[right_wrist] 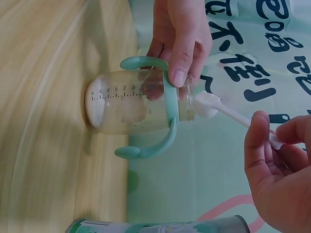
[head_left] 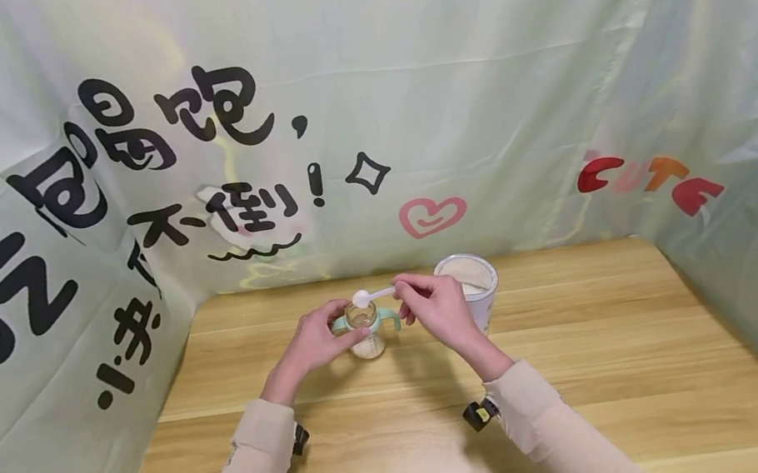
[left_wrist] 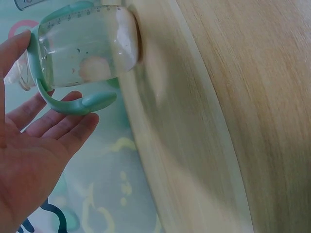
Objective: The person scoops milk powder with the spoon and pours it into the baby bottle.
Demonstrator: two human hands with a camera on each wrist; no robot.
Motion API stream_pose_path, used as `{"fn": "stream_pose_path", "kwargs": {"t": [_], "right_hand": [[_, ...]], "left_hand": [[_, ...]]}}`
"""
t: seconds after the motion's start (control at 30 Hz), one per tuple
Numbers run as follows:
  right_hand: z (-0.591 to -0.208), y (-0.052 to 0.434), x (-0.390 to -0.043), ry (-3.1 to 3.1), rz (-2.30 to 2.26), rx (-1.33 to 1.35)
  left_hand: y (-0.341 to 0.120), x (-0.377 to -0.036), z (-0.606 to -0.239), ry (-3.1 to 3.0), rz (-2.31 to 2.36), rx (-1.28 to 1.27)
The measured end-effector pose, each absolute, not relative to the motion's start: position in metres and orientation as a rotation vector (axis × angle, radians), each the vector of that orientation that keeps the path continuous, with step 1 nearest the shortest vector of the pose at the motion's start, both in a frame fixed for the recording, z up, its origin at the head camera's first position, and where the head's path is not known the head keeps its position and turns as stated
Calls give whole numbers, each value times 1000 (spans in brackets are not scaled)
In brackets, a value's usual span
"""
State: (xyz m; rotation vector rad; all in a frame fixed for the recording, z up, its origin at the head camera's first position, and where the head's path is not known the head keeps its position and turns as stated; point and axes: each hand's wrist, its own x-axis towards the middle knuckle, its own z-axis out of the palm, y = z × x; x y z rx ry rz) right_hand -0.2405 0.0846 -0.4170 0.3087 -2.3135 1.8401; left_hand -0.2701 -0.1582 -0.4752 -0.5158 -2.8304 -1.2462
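A clear baby bottle [head_left: 369, 349] with a mint-green two-handled ring [right_wrist: 171, 99] stands upright and uncapped on the table, with white powder at its bottom. My left hand [head_left: 317, 339] holds it at the ring, thumb on the near side and fingers behind one handle [left_wrist: 73, 106]. Between thumb and fingers, my right hand [head_left: 440, 310] pinches the handle of a white scoop [right_wrist: 235, 116]. The scoop's bowl, heaped with white powder, is right at the bottle's open mouth [right_wrist: 190, 104]. Some powder also clings to the inner wall of the bottle.
Just behind my right hand is an open can [head_left: 485, 308] of pale powder, partly hidden by that hand. The wooden table [head_left: 619, 346] ends at a printed cloth backdrop [head_left: 518, 119] at the back and both sides.
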Motion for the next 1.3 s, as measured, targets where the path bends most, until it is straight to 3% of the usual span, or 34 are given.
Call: {"fn": "stream_pose_path", "kwargs": {"t": [1.3], "right_hand": [[-422, 87, -241, -2362, 1742, 316]], "left_hand": [[-157, -270, -475, -2836, -1265, -503]]}}
